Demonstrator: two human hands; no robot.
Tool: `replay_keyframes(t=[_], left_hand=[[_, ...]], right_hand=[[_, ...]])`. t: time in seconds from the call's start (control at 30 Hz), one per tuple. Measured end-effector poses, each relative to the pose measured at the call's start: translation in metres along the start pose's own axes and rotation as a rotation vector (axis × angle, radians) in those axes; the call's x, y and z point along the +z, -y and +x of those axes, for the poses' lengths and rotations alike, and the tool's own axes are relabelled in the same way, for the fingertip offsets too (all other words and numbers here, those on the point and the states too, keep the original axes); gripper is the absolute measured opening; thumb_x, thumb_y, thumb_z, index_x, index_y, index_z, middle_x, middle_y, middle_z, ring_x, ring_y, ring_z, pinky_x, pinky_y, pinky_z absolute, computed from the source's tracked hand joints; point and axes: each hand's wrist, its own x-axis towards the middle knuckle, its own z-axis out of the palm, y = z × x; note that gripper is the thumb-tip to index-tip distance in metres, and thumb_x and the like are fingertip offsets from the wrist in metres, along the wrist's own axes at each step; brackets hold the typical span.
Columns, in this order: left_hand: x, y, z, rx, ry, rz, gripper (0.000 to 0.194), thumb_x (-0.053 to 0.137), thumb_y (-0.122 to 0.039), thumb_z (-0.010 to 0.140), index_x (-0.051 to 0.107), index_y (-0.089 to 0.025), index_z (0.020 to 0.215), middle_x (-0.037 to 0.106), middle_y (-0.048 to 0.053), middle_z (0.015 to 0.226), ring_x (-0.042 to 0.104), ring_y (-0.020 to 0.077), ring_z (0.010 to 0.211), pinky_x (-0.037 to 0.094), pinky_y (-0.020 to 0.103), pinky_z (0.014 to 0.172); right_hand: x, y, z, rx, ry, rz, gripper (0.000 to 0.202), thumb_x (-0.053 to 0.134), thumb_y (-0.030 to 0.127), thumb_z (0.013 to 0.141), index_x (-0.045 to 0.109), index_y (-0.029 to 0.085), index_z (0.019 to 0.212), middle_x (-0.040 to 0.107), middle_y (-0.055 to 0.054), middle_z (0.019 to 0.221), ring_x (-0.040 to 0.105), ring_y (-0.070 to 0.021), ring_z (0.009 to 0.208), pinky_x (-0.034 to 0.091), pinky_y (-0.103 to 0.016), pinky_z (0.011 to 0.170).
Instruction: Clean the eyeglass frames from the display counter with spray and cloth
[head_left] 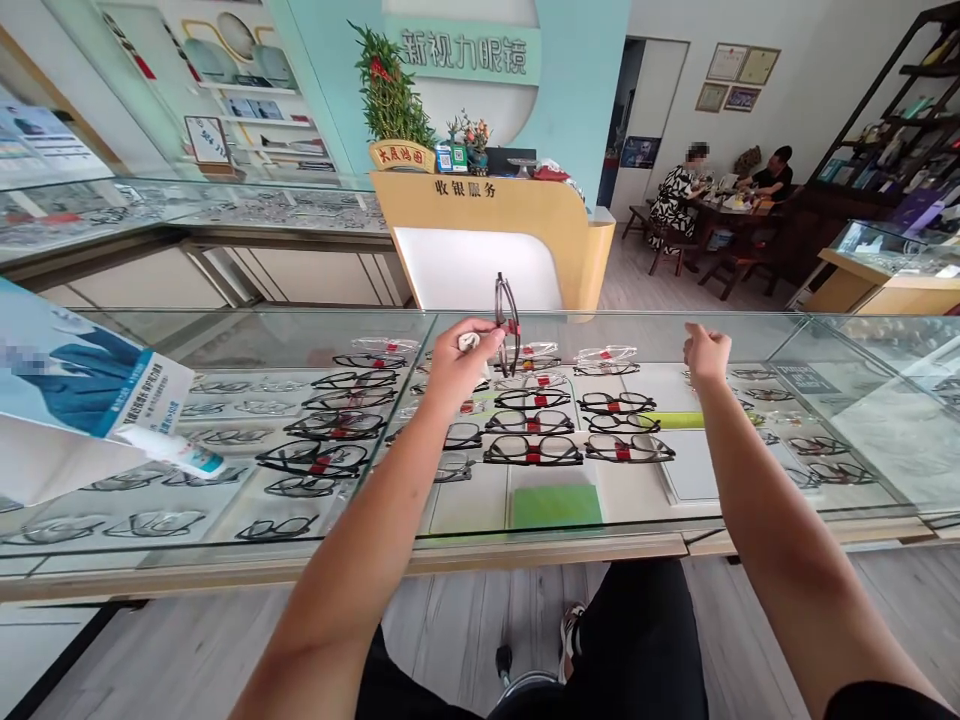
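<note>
Held upright above the glass counter, a pair of dark-framed eyeglasses (508, 325) with a red tag is pinched in my left hand (463, 360). A crumpled whitish cloth (469, 342) is tucked into the same hand. My right hand (707, 353) is raised over the counter farther right, its fingers curled closed; whatever they may hold is hidden. Under and around my hands, several dark eyeglasses (533, 450) with red tags lie in rows, along with clear-framed glasses (606, 354). A green block (556, 507) is near the front.
The glass counter (637, 535) runs across in front of me. At left stand a printed display box (67, 400) and a small white bottle (176, 450). Beyond is a wooden cashier desk (487, 205) with a plant (390, 95). Two people sit at a far table (724, 205).
</note>
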Motion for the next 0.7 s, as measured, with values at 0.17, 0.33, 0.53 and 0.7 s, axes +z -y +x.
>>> replay_keyframes(t=[0.17,0.33,0.53,0.7], left_hand=[[0.006,-0.008,-0.007,-0.008,0.032,-0.019,0.052,0.090,-0.074,0.079,0.080,-0.025,0.093,0.073,0.001,0.081,0.060,0.0193,0.072,0.048,0.032,0.069],[0.007,-0.012,-0.011,0.017,0.044,-0.059,0.048,0.090,-0.070,0.082,0.082,-0.024,0.094,0.074,0.001,0.081,0.061,0.0196,0.073,0.050,0.033,0.072],[0.007,-0.007,-0.014,-0.003,0.068,-0.048,0.046,0.090,-0.069,0.084,0.086,-0.025,0.098,0.082,0.004,0.092,0.069,0.0215,0.081,0.056,0.034,0.076],[0.010,-0.006,-0.018,-0.004,0.106,-0.042,0.045,0.091,-0.070,0.086,0.088,-0.026,0.097,0.081,0.004,0.088,0.070,0.0222,0.081,0.058,0.034,0.075]], right_hand=[[0.073,0.049,-0.096,-0.319,0.395,0.085,0.063,0.085,0.054,0.088,0.035,0.029,0.060,0.032,0.007,0.057,0.026,-0.0106,0.058,0.026,-0.031,0.057],[0.131,0.067,-0.172,-0.297,0.773,0.092,0.048,0.087,0.070,0.088,0.070,0.026,0.091,0.041,0.009,0.059,0.028,-0.0125,0.056,0.023,-0.031,0.056],[0.130,0.055,-0.179,-0.250,0.793,0.083,0.054,0.085,0.077,0.088,0.069,0.026,0.095,0.034,0.013,0.053,0.021,-0.0116,0.055,0.019,-0.031,0.058],[0.122,0.050,-0.180,-0.233,0.808,0.092,0.055,0.086,0.078,0.089,0.069,0.026,0.092,0.034,0.012,0.054,0.020,-0.0120,0.056,0.018,-0.031,0.059]])
